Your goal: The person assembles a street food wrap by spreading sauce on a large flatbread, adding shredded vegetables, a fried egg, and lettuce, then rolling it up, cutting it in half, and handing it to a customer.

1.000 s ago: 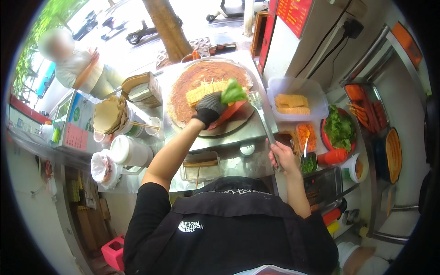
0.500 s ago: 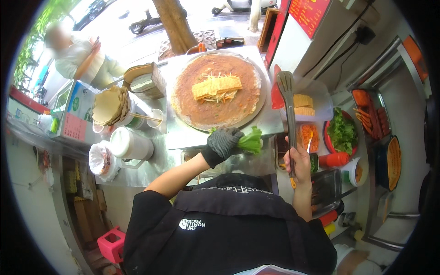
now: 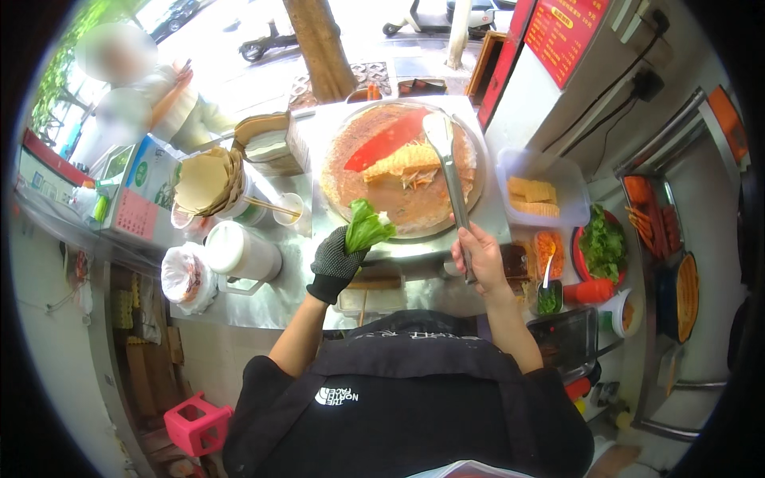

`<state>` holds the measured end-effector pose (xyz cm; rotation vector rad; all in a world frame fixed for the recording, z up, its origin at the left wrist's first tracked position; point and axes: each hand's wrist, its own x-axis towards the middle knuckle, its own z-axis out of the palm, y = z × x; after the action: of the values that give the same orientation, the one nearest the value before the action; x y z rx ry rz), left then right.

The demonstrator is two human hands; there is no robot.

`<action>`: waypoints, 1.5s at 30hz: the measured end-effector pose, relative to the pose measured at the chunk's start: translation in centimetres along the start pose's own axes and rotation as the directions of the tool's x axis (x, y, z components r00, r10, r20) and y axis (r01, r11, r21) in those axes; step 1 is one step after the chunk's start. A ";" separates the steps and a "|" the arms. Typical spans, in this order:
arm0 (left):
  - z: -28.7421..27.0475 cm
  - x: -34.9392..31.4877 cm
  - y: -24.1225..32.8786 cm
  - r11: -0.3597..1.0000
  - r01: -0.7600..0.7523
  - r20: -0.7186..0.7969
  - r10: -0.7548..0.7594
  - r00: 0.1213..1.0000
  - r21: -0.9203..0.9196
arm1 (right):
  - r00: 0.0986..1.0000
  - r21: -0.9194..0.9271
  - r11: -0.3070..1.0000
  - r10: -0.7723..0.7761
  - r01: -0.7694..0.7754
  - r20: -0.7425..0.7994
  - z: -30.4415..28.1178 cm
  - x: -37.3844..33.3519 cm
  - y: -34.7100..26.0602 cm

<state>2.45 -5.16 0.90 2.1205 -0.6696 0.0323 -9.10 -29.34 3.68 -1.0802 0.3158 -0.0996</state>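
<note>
Two hands are flanking the round flatbread at upper centre. The gloved left hand, slightly nearer, is gripping lettuce by its lower-left rim; the bare right hand is clasping a metal utensil slanting over it. A yellow slab is lying roughly left to right on the flatbread, below a red strip. The steel surface is extending lower left; a tree trunk is standing at top.

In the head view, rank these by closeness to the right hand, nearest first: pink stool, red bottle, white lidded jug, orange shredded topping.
From the right hand:
1. Orange shredded topping, just to its right.
2. Red bottle, farther right, lying on its side.
3. White lidded jug, across on the left.
4. Pink stool, low at the far left.
</note>
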 end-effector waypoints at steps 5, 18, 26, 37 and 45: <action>-0.1 -1.5 -2.8 0.997 0.048 -0.061 -0.052 0.997 -0.057 | 0.989 -0.111 0.991 0.053 -0.069 -0.141 -1.2 1.5 3.1; -1.9 3.4 -3.7 0.993 0.082 0.102 -0.073 0.992 -0.087 | 0.946 -0.192 0.977 0.023 -0.089 -0.322 -1.9 1.8 4.8; 1.3 14.8 -0.6 0.914 -0.353 0.267 0.297 0.917 0.198 | 0.928 -0.089 0.988 -0.151 0.128 -0.340 -0.5 0.1 3.8; 9.0 19.3 -2.8 0.686 -0.558 0.314 0.461 0.830 0.467 | 0.965 0.011 0.984 0.179 -0.180 -0.191 -0.5 2.7 4.2; 6.1 16.8 -5.8 0.781 -0.517 0.251 0.453 0.855 0.350 | 0.977 -0.009 0.991 0.127 -0.130 -0.172 -0.1 2.3 4.0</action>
<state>18.23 -14.68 -2.79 2.2932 -1.4016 0.3232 -7.22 -28.05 -0.35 -1.0710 0.5414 -0.0738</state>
